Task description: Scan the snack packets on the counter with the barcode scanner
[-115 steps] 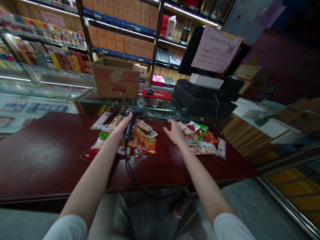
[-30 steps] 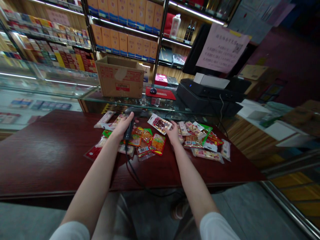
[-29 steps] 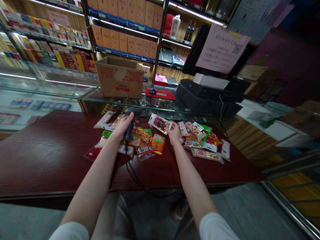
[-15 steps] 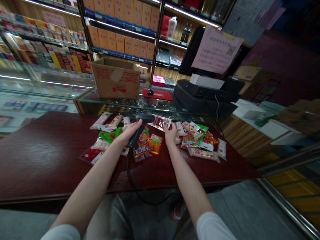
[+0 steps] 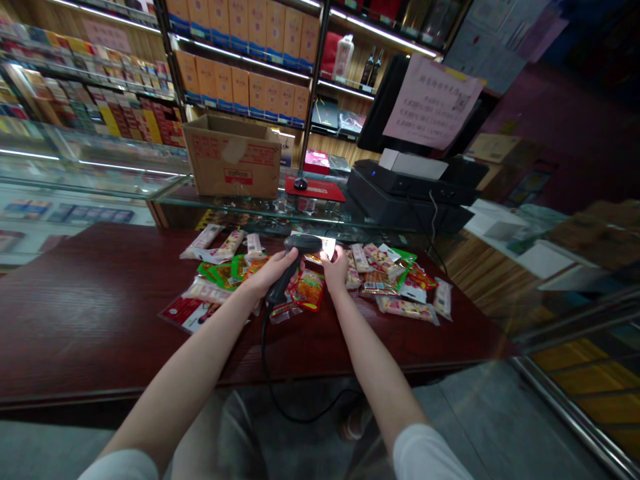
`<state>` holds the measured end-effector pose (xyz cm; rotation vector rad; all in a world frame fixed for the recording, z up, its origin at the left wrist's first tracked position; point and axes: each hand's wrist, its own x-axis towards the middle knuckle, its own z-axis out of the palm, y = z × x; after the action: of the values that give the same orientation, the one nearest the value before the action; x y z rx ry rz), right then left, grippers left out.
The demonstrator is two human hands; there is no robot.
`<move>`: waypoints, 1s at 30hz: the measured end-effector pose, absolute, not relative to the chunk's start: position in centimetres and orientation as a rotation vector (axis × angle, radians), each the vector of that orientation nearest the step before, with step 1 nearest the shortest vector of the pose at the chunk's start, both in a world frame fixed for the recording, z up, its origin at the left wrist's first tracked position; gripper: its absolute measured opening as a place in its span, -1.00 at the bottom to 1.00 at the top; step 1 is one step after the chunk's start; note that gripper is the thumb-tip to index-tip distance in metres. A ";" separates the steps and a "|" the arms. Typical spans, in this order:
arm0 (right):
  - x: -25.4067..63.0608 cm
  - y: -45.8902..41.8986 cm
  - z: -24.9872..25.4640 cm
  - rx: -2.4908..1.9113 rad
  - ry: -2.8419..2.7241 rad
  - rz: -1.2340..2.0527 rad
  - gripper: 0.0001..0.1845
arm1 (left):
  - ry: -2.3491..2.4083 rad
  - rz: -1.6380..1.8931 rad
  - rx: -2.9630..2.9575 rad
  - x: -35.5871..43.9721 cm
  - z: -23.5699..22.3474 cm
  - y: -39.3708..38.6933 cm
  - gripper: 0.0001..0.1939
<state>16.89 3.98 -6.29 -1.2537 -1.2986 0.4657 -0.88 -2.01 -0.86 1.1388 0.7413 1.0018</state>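
Observation:
My left hand is wrapped round the grip of a black barcode scanner, whose head points right. A cable runs from its handle down past the table edge. My right hand pinches a snack packet, brightly lit in front of the scanner head and partly hidden behind it. Below the scanner lies a red and orange snack packet. Green-edged packets and pale wrapped bars lie to the left. More wrapped bars and packets are heaped right of my right hand.
The dark red table spans the front. Behind it, a cardboard box stands on a glass counter. A black machine and a monitor with a paper sheet stand at back right. Stocked shelves line the wall.
The scanner has moved slightly right, so its head now overlaps the packet in my right hand. That packet now shows a bright light, and my right hand has shifted a little.

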 end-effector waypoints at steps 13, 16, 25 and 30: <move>31.3 4.4 -1.1 -1.517 -1.104 -0.046 -0.34 | 0.955 1.179 0.956 -3.2 -1.0 -0.3 -0.45; 35.1 3.0 -0.8 -1.731 -1.223 -0.158 -0.46 | 0.973 1.219 0.906 -3.4 -1.0 0.1 -0.51; 33.8 -0.4 -2.1 -1.928 -1.434 -0.347 -0.63 | 0.940 1.255 0.892 -3.7 -1.1 0.2 -0.59; 25.2 -0.4 -4.2 -1.597 -1.980 0.179 -0.60 | 0.940 1.235 0.873 -4.1 -0.9 0.3 -0.57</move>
<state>25.21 -0.42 -4.16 -1.5969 -1.9804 0.1787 -4.06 0.33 -0.89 0.8731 0.9398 1.2352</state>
